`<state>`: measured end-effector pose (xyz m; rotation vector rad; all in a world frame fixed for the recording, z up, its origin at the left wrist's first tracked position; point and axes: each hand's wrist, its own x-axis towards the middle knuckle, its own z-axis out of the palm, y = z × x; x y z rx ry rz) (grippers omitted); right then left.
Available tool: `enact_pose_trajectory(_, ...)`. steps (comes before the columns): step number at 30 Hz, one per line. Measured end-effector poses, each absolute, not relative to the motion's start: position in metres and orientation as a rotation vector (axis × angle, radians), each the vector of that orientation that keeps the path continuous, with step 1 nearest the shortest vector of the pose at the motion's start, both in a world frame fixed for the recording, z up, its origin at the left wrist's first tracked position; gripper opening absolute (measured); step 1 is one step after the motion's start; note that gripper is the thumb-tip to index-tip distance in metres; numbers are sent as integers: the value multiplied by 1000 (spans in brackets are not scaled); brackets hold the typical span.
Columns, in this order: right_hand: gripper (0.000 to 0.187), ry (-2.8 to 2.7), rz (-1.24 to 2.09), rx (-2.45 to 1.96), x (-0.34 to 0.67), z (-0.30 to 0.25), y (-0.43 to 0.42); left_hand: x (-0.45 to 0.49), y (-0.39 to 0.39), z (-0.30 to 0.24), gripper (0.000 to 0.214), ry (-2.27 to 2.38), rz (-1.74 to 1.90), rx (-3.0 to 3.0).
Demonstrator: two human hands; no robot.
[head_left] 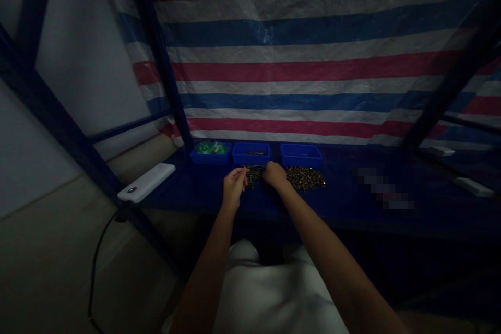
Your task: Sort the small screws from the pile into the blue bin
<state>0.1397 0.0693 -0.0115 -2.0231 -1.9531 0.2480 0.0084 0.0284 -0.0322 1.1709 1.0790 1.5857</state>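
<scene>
Hands, two: left hand [234, 183], fingers bent in toward the thumb, grip on any piece too dark to tell; right hand [274, 173], curled palm-down, contents hidden. Thin dark pieces [255, 171], one pile, uncounted, between the hands. Brassy pieces [305, 178], one heap, many, right of the right hand. Blue trays [251, 158], three, in a row behind; green material [211, 148] in the leftmost. White slab [147, 182], one, far left

- The right hand [274, 173] hides its own fingertips.
- Blurry squares [384, 189] hide a patch of the tabletop [340, 206].
- The shiny little bits [305, 178] are too small to name.
- The striped sheet [274, 70] runs off the top.
</scene>
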Motion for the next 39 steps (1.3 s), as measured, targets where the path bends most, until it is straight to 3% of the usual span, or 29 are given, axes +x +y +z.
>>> enact_pose_trajectory(7, 21, -1831, 368, -1952, 149, -9, 73, 9, 24, -31, 33, 1099, 1637, 1207)
enact_pose_trajectory(13, 27, -1318, 919, -1128, 150, -15, 51, 19, 21, -24, 30, 1084, 1516, 1410)
enact_pose_trajectory(18, 31, -1059, 1204, -850, 143, -22, 32, 31, 18, -15, 29, 1006, 1381, 1494)
enact_pose_trajectory(27, 35, -1013, 1258, -792, 141, -26, 28, 34, 18, -15, 33, 965, 1329, 1436)
enact_pose_trajectory(39, 32, -967, 1127, -890, 145, -31, 26, 32, 22, -9, 21, 1053, 1247, 1576)
